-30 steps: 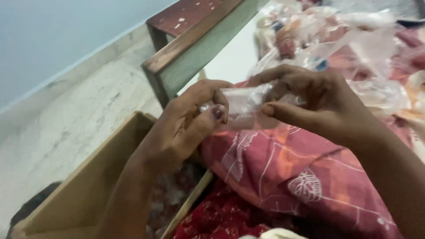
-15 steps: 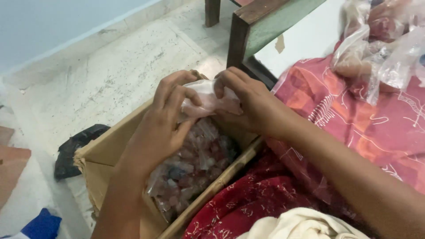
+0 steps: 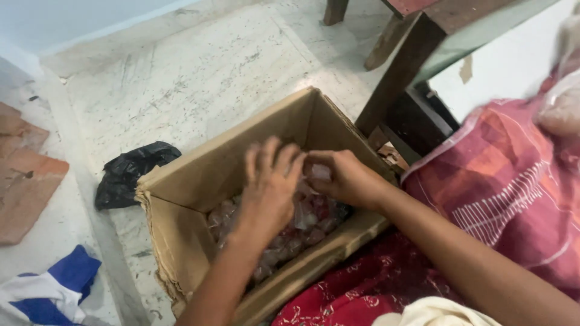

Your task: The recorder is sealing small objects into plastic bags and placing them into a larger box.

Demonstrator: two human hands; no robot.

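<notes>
Both my hands reach down into an open cardboard box (image 3: 199, 163) on the floor. My right hand (image 3: 344, 178) pinches a small clear plastic packet (image 3: 319, 172) just above the box's contents. My left hand (image 3: 269, 187) hovers beside it with fingers spread, touching the packet's edge. Several clear packets (image 3: 305, 220) filled with reddish-brown pieces lie in the box under my hands.
A black plastic bag (image 3: 130, 172) lies on the marble floor left of the box. A blue and white cloth (image 3: 51, 293) is at the bottom left. Red patterned fabric (image 3: 507, 187) covers my lap on the right. A wooden table leg (image 3: 399, 75) stands behind the box.
My view has swung down and left from the lap to the box. Both hands carried the small packet from above the red fabric down into the box.
</notes>
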